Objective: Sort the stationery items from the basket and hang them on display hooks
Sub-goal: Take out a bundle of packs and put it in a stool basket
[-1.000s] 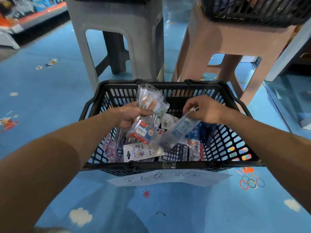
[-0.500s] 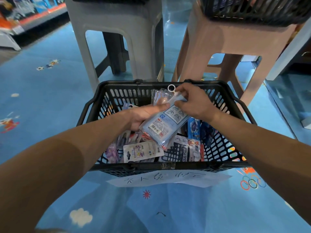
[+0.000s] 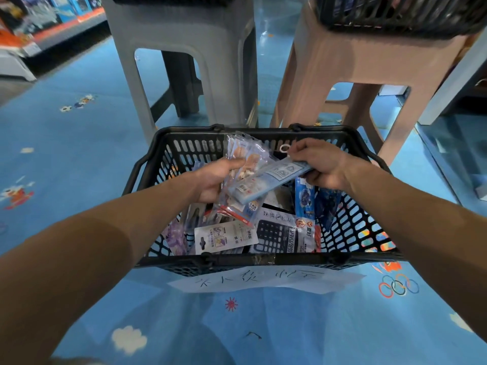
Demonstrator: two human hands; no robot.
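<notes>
While both hands work above the black basket (image 3: 303,259), the sorting looks only partly done; no display hooks in sight.

Head view, the only one.
- Left hand (image 3: 210,180), over the basket's middle, is clamped on a fanned bundle of clear packets (image 3: 245,156). Thumb lies across the front, tops pointing toward the basket's far rim.
- Right hand (image 3: 324,164), over the basket's right half, pinches the upper end of a flat pale-blue packet (image 3: 274,177). A white hang ring (image 3: 284,148) shows just past the fingertips.
- The blue packet's lower end lies across the front of the bundle, touching it.
- Inside the basket, below the hands: a packaged calculator (image 3: 282,235) and a white carded item (image 3: 224,237) by the near rim.
- A handwritten paper label (image 3: 263,281) sits at the basket's near side.
- Beyond the far rim: a grey stool (image 3: 184,48) and a pink stool (image 3: 369,61).

Judgement: the step in hand is adding the blue packet to the held bundle. To do it well, line up the hang holes at the top and tuck the packet under the left thumb before the right hand lets go. Slick sleeves may fan out and slip back into the basket.
</notes>
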